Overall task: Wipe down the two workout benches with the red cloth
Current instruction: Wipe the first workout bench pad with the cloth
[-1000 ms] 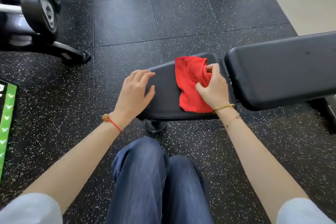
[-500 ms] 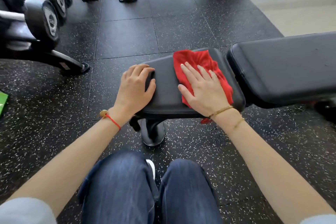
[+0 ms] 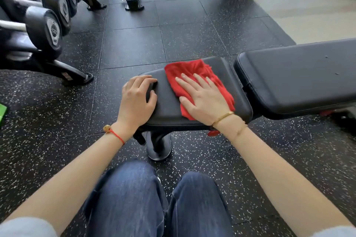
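Your right hand (image 3: 207, 100) is flat on the red cloth (image 3: 194, 75), fingers straight and slightly spread, pressing it onto the black seat pad (image 3: 167, 100) of the workout bench around the middle of the frame. The cloth covers the right part of that pad, and a bit of it hangs over the near edge by your wrist. Your left hand (image 3: 136, 100) sits on the pad's left end with the fingers curled over the edge, gripping it. The longer back pad (image 3: 300, 77) runs off to the right edge of the frame, just beside the seat pad. Dumbbells (image 3: 44, 23) on a rack fill the upper left, all on speckled black rubber flooring (image 3: 133, 48). Your jeans-clad knees (image 3: 159, 202) are at the bottom center.
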Available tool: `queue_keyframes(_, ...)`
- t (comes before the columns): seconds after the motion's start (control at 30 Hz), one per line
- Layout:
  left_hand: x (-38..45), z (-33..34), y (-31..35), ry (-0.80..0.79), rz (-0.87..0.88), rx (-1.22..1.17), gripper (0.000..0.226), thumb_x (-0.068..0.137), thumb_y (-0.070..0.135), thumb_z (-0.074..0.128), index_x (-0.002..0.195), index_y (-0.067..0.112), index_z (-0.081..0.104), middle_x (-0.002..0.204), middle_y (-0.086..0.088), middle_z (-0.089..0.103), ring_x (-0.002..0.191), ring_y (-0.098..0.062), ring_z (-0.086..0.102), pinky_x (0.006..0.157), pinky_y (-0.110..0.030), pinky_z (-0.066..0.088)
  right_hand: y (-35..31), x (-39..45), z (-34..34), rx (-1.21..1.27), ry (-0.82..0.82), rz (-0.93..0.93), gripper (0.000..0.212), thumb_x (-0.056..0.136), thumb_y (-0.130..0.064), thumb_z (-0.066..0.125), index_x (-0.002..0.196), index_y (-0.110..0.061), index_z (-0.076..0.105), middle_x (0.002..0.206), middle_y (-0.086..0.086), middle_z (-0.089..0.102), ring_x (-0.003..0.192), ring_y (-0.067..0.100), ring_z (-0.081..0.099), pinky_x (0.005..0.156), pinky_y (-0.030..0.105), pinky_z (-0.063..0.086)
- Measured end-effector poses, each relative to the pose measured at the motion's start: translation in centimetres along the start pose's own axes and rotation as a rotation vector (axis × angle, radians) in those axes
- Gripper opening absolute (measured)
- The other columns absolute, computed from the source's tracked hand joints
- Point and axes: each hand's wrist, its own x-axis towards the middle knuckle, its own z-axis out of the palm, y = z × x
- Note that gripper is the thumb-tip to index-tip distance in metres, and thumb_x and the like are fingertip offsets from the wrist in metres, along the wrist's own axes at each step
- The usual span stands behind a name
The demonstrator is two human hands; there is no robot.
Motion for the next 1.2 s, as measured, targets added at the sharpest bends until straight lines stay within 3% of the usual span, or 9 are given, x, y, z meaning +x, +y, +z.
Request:
queue_keyframes(0.1,0.0,0.1,-0.1,0.000,-0.001,-0.002,0.031,0.088,0.011,0.056,0.118,0.012,0.064,0.127,-0.004,0.062,0.123,-0.027,0.051,0.109,-0.048,0.035,3.1,-1.2,-0.3,0.013,0.003,0.014,0.057,0.096,-0.047,0.040,0.151,-0.041,0.023,0.159,-0.015,0.020,0.148,0.018,0.016,0.121,0.042,0.008)
queue_keyframes(0.3,0.1,0.2,0.2,0.013,-0.018,-0.006,0.031,0.087,0.012,0.056,0.117,0.013,0.065,0.125,-0.002,0.063,0.122,-0.026,0.052,0.108,-0.049,0.036,5.6,4.8,-0.6,0.021,-0.015,0.249,0.057,0.098,-0.044,0.036,0.152,-0.039,0.019,0.162,-0.012,0.013,0.150,0.022,0.009,0.121,0.044,0.003)
queue_keyframes(0.47,0.1,0.1,0.3,0.024,-0.028,-0.021,0.031,0.086,0.011,0.057,0.116,0.014,0.066,0.125,0.000,0.064,0.122,-0.024,0.053,0.108,-0.047,0.037,1.5,2.6,0.1,0.030,-0.009,0.030,0.057,0.097,-0.043,0.037,0.151,-0.039,0.022,0.161,-0.013,0.018,0.149,0.021,0.015,0.121,0.041,0.006)
queue_keyframes(0.6,0.0,0.2,0.0,0.037,-0.035,-0.033,0.031,0.086,0.009,0.056,0.116,0.012,0.065,0.126,-0.003,0.063,0.123,-0.025,0.052,0.109,-0.046,0.037,2.9,-1.6,-0.3,0.049,0.005,-0.053,0.058,0.093,-0.044,0.036,0.150,-0.040,0.026,0.159,-0.015,0.023,0.148,0.018,0.019,0.121,0.041,0.010)
queue_keyframes(0.73,-0.2,0.3,0.1,0.040,-0.031,-0.017,0.031,0.087,0.010,0.054,0.116,0.010,0.065,0.125,-0.004,0.063,0.123,-0.027,0.051,0.109,-0.047,0.037,5.5,1.5,-0.6,0.069,-0.018,0.131,0.055,0.098,-0.039,0.037,0.151,-0.040,0.022,0.161,-0.013,0.017,0.149,0.019,0.012,0.122,0.041,0.004)
queue_keyframes(0.83,-0.3,0.2,0.3,0.047,-0.062,0.010,0.031,0.088,0.011,0.055,0.117,0.010,0.064,0.125,-0.005,0.062,0.124,-0.027,0.050,0.108,-0.046,0.038,3.9,5.0,-0.5,0.041,-0.018,0.228,0.054,0.100,-0.040,0.033,0.152,-0.037,0.020,0.162,-0.011,0.014,0.150,0.023,0.010,0.121,0.043,0.002)
queue_keyframes(1.07,-0.9,-0.4,0.2,0.117,-0.192,0.034,0.039,0.089,0.010,0.050,0.127,0.008,0.059,0.132,-0.009,0.059,0.127,-0.029,0.049,0.107,-0.044,0.038,-3.0,1.0,0.6,0.051,-0.020,-0.127,0.056,0.096,-0.041,0.036,0.151,-0.041,0.023,0.160,-0.015,0.019,0.149,0.019,0.013,0.122,0.041,0.003)
queue_keyframes(1.2,-1.2,-0.8,-0.5,0.060,-0.173,0.040,0.037,0.093,0.010,0.050,0.129,0.008,0.058,0.132,-0.009,0.058,0.127,-0.028,0.048,0.108,-0.043,0.039,0.7,0.2,-0.1,0.078,-0.015,-0.054,0.055,0.097,-0.039,0.039,0.150,-0.040,0.026,0.159,-0.015,0.022,0.149,0.017,0.014,0.122,0.041,0.005)
